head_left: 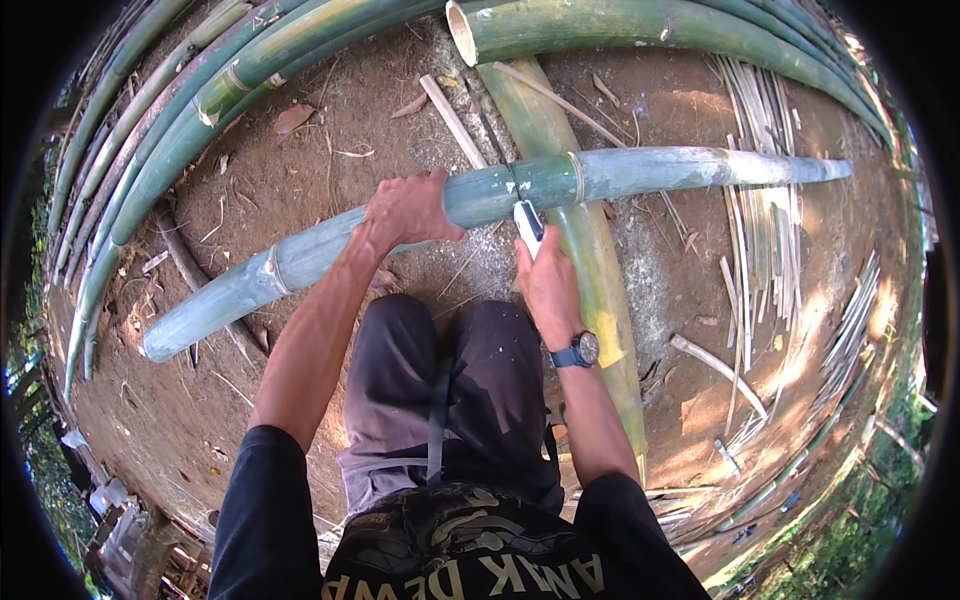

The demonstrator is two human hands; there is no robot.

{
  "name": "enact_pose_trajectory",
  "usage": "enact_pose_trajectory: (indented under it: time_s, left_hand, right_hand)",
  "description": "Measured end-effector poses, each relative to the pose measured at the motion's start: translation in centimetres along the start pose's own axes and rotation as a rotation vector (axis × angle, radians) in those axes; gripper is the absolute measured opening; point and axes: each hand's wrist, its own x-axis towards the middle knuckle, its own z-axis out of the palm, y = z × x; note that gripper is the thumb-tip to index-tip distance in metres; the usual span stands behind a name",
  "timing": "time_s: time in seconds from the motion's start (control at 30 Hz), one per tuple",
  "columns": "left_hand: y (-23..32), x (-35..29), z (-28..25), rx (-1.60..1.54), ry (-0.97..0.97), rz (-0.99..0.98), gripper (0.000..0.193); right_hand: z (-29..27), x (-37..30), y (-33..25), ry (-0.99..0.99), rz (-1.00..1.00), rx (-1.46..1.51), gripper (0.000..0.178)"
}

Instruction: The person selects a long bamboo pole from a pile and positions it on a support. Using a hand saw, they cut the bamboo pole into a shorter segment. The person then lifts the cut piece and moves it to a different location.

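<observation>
A long green bamboo pole (650, 175) lies crosswise in front of my knees, its pale right end farther off than its left end. My left hand (408, 208) grips the pole left of its middle, fingers over the top and thumb on the near side. In my right hand (549, 285) is the white and dark handle of a hand saw (528, 222). Its thin dark blade runs away from me across the pole, just left of a node ring. Pale dust shows on the pole beside the blade. Under the pole lies a wide yellow-green bamboo piece (590, 290).
Thick bamboo poles (570, 30) lie along the far side, and more (150, 190) curve down the left. Thin split strips (762, 240) are piled on the right. A pale stick (452, 120) and a short cut branch (718, 374) rest on the brown soil.
</observation>
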Motion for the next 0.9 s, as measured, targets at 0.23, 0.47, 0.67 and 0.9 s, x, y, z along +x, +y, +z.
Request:
enact_pose_trajectory:
  time_s: [0.23, 0.47, 0.67, 0.9]
  left_hand:
    - [-1.0, -0.5, -0.5, 0.005, 0.010, -0.010, 0.084]
    - [-0.2, -0.3, 0.0, -0.026, 0.007, 0.001, 0.080]
    - [-1.3, -0.8, -0.2, -0.043, -0.010, -0.035, 0.080]
    - [-0.1, 0.3, -0.2, 0.015, 0.004, 0.004, 0.079]
  right_hand:
    - [-6.9, -16.0, 1.8, -0.067, 0.166, 0.151, 0.040]
    - [0.3, -1.2, 0.6, 0.012, 0.017, 0.001, 0.036]
    - [-7.6, -15.9, 1.3, -0.113, 0.194, 0.079, 0.042]
    - [0.4, -0.6, 0.6, 0.000, 0.052, -0.024, 0.035]
